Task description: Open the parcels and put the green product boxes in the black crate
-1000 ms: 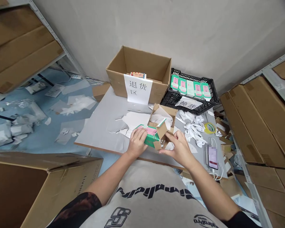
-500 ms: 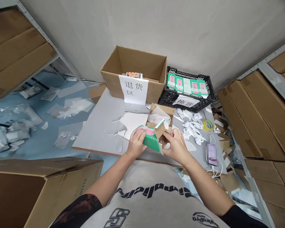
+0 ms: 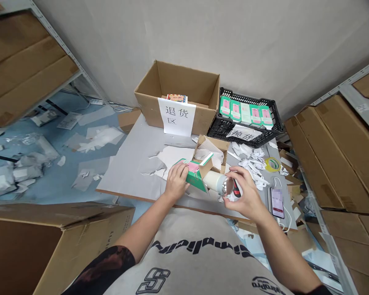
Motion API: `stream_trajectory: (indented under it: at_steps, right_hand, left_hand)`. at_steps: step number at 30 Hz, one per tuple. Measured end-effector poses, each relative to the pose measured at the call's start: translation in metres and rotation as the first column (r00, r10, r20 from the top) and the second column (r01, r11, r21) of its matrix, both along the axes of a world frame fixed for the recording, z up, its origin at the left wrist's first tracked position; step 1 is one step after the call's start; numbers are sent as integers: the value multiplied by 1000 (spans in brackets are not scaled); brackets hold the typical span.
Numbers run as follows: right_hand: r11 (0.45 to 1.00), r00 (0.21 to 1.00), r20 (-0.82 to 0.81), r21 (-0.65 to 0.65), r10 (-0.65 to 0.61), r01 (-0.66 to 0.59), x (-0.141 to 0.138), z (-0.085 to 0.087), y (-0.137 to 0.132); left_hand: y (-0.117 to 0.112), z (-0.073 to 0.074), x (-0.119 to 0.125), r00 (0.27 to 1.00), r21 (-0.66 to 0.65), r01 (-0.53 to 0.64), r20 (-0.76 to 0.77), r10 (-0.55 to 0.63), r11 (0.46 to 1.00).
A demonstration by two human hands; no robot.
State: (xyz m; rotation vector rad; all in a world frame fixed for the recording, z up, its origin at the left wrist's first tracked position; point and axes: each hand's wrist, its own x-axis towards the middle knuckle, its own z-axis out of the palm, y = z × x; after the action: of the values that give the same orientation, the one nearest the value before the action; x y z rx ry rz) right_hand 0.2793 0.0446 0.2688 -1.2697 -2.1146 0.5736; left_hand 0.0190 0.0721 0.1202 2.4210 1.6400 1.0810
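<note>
My left hand (image 3: 177, 180) is closed around a green and pink carton (image 3: 195, 179), which lies tilted with its end flap open toward the right. A whitish bottle (image 3: 212, 180) with a shiny silver end sticks partway out of that opening; the rest of it is hidden inside. The fingers and thumb of my right hand (image 3: 246, 192) curve around the silver end. Just behind the carton stands an open brown cardboard box (image 3: 220, 144) with white paper (image 3: 207, 148) in it. A red and black object (image 3: 236, 189) shows between my right fingers, partly hidden.
At the back of the table (image 3: 126, 164) stand a large cardboard box (image 3: 147, 107) with a paper sign and a black crate (image 3: 223, 131) holding several green cartons. Crumpled paper (image 3: 255, 162), a tape roll (image 3: 272, 164) and a phone (image 3: 277, 201) lie right. Shelves flank both sides.
The bottle has come out of the carton's open end, with my right hand moving right along with it. My left hand still holds the carton. The view has shifted slightly.
</note>
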Motion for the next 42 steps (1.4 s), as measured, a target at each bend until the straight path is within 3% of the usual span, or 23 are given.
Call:
stream_trajectory:
  at_steps: [4,8,11,15,20,24,29,30,32,34,35,36,37,39,40,42]
  right_hand:
    - [994,939,-341,-113,-48,10,28,5,2]
    - [970,810,-535,-128,-241,205,51,-3,15]
    - [930,697,-621,-180,-359,319,53,-16,24]
    - [895,597,-669,-291,-444,339,41,-40,30]
    - [881,553,-686,-369,-473,296,27,-62,37]
    - [857,535,-677,-468,-505,216,15,-73,44]
    - [808,504,-664,-574,-553,130,-8,-83,52]
    - [800,509,-659,-590,-554,106,-13,-84,53]
    - [799,535,-655,-598,-534,65,-21,-82,56]
    - [823,584,-657,-566,-478,36,-29,-77,60]
    - [840,613,-655,-541,-441,27,-33,-73,63]
    - [854,644,-647,-520,-409,21,-37,-67,65]
    - [859,673,-631,-511,-387,16,-41,-62,68]
    - [845,709,-594,-535,-381,6,-47,-52,71]
    - [829,712,-583,-560,-391,-2,-49,-49,72]
    - [805,705,-577,-592,-413,-12,-48,-46,68]
  left_hand:
    - [4,1,-8,999,-59,-48,-26,46,997]
    - [6,2,-21,994,-106,-88,-68,81,991]
    - [5,-2,-38,979,-141,-180,-123,163,973]
    - [1,-11,-66,928,-201,-349,-211,308,915]
    - [-2,-21,-90,851,-248,-497,-330,409,832]
    - [1,-30,-90,803,-344,-574,-415,428,743]
    - [10,-36,-77,822,-491,-564,-406,398,664]
    - [12,-33,-73,842,-500,-537,-356,404,679]
    - [15,-18,-60,914,-505,-399,-149,377,766]
    - [17,3,-41,958,-522,-97,183,222,848]
    - [17,14,-28,928,-553,109,354,114,826]
    - [17,25,-15,859,-582,328,512,21,744]
    - [17,34,-3,767,-593,512,641,-20,622]
    - [17,47,20,591,-560,706,803,75,434]
    - [18,51,28,516,-528,756,844,144,386]
    - [18,55,37,404,-484,794,872,275,367]
